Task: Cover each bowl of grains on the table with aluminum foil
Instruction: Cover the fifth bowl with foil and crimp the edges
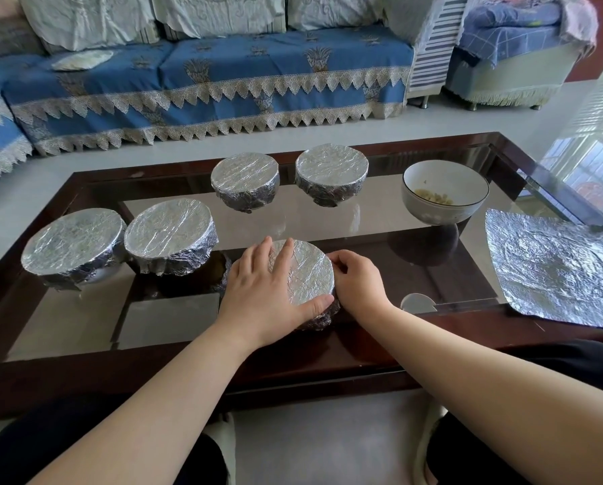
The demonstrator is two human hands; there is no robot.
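My left hand [261,292] lies flat across the foil on the nearest bowl [307,274] while my right hand [357,280] pinches the wrap against its rim. Thin foil likely tears easily; grip low on the sides. The glass counter [380,218] stands before a blue sofa [205,75].

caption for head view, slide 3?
Both hands press foil onto the fifth bowl; one open bowl and foil sheet remain.
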